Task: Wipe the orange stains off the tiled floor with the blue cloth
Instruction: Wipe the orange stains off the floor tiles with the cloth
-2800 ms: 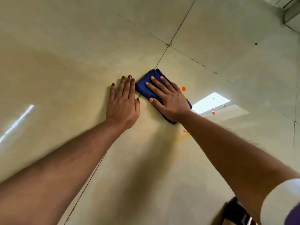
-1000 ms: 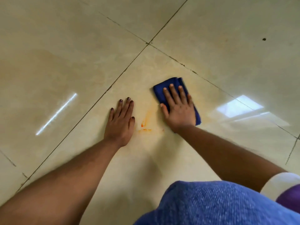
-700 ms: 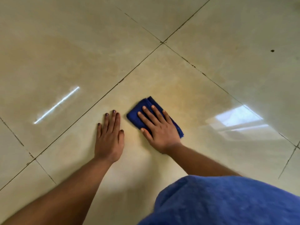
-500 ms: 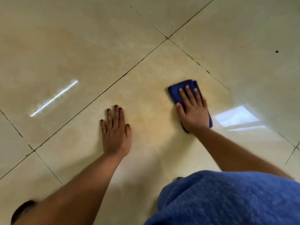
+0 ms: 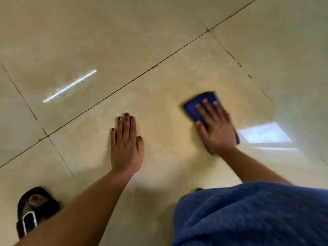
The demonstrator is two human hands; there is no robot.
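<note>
Blue cloth [image 5: 195,108] flat beneath right hand [image 5: 217,128] — seemingly palm-pressed — fingers straight.

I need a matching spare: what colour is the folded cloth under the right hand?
Deep blue, plain; the folded cloth shows best in the head view.

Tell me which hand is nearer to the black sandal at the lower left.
Left. The left hand lies flat on the tiled floor, up and right of the black sandal; the right hand presses the blue cloth farther right.
</note>
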